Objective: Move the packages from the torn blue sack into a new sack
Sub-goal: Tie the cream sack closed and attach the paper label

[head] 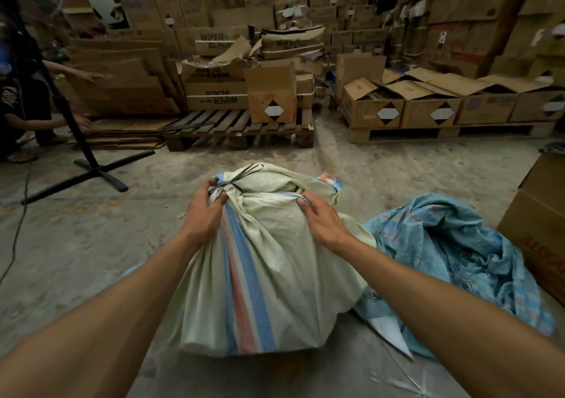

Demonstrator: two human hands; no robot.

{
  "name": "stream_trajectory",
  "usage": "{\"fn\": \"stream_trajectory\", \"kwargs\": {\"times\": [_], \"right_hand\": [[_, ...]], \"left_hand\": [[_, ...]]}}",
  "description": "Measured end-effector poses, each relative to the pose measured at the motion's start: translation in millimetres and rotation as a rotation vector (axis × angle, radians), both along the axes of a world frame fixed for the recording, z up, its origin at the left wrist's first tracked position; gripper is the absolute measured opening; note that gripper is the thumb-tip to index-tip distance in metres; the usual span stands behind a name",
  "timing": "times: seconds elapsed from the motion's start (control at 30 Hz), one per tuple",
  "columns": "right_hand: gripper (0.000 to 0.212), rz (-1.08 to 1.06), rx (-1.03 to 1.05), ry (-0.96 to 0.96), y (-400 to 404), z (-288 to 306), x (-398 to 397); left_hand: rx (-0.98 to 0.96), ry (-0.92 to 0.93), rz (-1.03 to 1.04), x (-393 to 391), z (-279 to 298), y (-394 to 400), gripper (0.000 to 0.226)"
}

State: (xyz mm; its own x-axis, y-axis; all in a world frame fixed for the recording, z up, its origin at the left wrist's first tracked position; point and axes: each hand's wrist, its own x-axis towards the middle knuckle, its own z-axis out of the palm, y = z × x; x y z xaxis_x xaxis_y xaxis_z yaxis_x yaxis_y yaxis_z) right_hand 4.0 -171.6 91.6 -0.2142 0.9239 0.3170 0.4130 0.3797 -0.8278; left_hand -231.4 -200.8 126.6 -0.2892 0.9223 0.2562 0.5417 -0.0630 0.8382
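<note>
A full pale-green woven sack (275,263) with a blue and red stripe stands on the concrete floor in front of me. Its mouth is bunched, and a black cord (241,177) is tied around one gathered corner. My left hand (203,211) grips that tied corner at the top left. My right hand (321,219) pinches the sack's striped edge at the top right. The torn blue sack (452,260) lies crumpled and flat on the floor to the right, touching the new sack. No packages are visible; the new sack's contents are hidden.
A cardboard box (541,229) stands at the right edge. Wooden pallets (238,128) with open cartons (428,104) line the back. A black stand (91,165) with a cross base is at the left, where another person (27,101) handles flat cardboard.
</note>
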Motion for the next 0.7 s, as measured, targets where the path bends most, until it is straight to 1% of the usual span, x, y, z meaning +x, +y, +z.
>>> {"fn": "stream_trajectory", "kwargs": {"times": [0.13, 0.23, 0.37, 0.43, 0.5, 0.57, 0.63, 0.7], "right_hand": [[0.024, 0.011, -0.026, 0.026, 16.8, -0.8, -14.9], [0.028, 0.003, -0.041, 0.017, 25.9, -14.4, -19.4], [0.029, -0.02, -0.065, -0.122, 32.1, -48.2, -17.1], [0.024, -0.037, -0.076, -0.154, 35.2, -60.6, -14.3], [0.02, -0.033, -0.108, -0.231, 37.3, -71.8, -7.0], [0.023, 0.009, -0.154, -0.334, 36.2, -85.1, 4.7], [0.026, 0.053, -0.2, -0.425, 31.8, -97.1, 16.1], [0.025, 0.099, -0.211, -0.523, 27.0, -105.6, 22.6]], "left_hand": [[0.021, 0.003, 0.011, -18.5, -0.5, 20.2, 0.031], [0.032, -0.004, -0.001, -26.1, -16.4, 29.8, 0.028], [0.008, 0.018, -0.006, -25.8, -52.1, 34.6, 0.032], [-0.014, 0.047, -0.006, -20.4, -63.5, 36.9, 0.035], [-0.077, 0.065, -0.014, -16.0, -72.8, 38.3, 0.037], [-0.173, 0.115, -0.034, -14.5, -86.5, 37.1, 0.038], [-0.265, 0.182, -0.03, -16.2, -106.6, 32.5, 0.046], [-0.362, 0.195, -0.006, -21.8, -129.7, 26.6, 0.049]]}}
